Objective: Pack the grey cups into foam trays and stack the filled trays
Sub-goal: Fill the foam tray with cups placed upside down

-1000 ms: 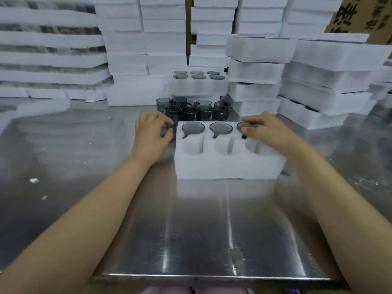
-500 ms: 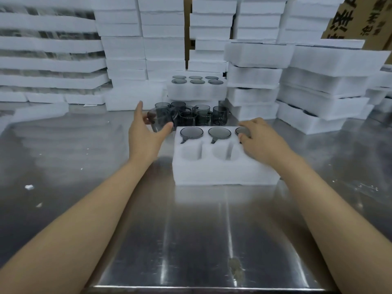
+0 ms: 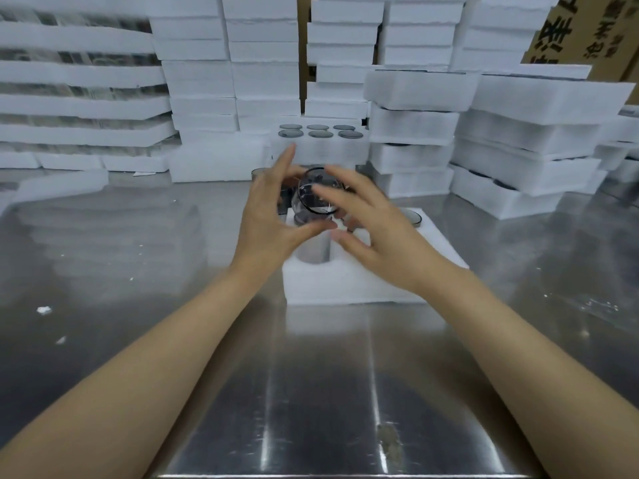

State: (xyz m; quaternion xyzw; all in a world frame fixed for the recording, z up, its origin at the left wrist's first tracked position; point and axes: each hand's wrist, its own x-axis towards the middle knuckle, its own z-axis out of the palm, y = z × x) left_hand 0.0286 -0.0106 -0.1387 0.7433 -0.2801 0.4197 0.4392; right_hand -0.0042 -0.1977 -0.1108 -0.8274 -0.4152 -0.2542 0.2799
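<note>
Grasping: left hand (image 3: 266, 216) cradles tilted cup (image 3: 306, 198), held above tray's (image 3: 345, 281) left side; right hand (image 3: 377, 233) spread-fingered at its mouth, not clamping. Tray: light, soft foam. Cup: likely glass, stiff, slick, breakable. Hold the wall, not the rim.

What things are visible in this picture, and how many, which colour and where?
table: one, steel, fills the foreground
front tray: one, white foam, on the table's middle
packed cups: at least two, grey, front tray's far row
held cup: one, grey, tilted in the air above the front tray
loose cups: count hidden, grey, on the table beyond the front tray
filled tray: one, white foam, farther back, holding six grey cups
foam stacks: many, white, along the back and right
cardboard box: one, brown, upper right
foam crumbs: few, white, table's left side
left hand: grips the held cup
right hand: fingers straight, by the held cup
</note>
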